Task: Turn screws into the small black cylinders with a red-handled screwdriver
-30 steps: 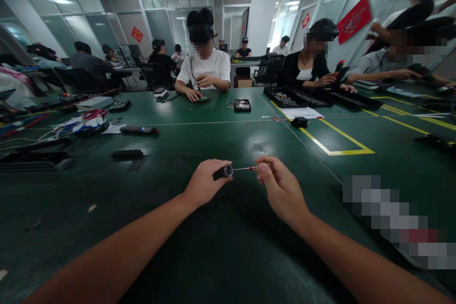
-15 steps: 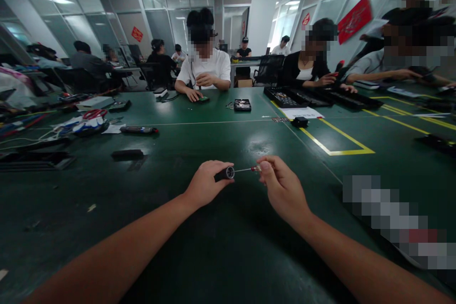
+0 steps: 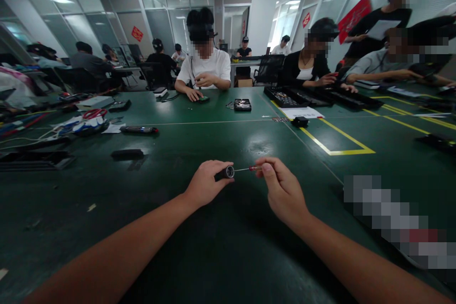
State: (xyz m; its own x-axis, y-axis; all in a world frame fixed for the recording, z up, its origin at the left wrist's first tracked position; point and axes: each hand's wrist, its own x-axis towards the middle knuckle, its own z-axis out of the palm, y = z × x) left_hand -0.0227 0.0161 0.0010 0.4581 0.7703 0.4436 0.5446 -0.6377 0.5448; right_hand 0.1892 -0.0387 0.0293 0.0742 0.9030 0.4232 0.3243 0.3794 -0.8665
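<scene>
My left hand (image 3: 208,183) is closed round a short black cylinder (image 3: 224,174) whose silvery, ring-shaped end faces me and to the right. My right hand (image 3: 283,187) pinches the red, see-through handle of a small screwdriver (image 3: 254,168). The thin metal shaft points left and its tip meets the rim of the cylinder's end; whether it goes inside I cannot tell. Both hands are above the green table (image 3: 221,256). What the cylinder belongs to is hidden by my left fingers.
Farther left lie a black bar (image 3: 127,154), a dark pen-shaped tool (image 3: 138,130) and a black tray (image 3: 35,160). A small black block (image 3: 299,122) sits beside yellow tape (image 3: 351,152). Across the table a person in white (image 3: 204,69) works near a small parts box (image 3: 242,105).
My right fingers have shifted slightly back along the screwdriver, so more of its red handle shows. My left hand and the cylinder stay put. A standing person at far right has moved.
</scene>
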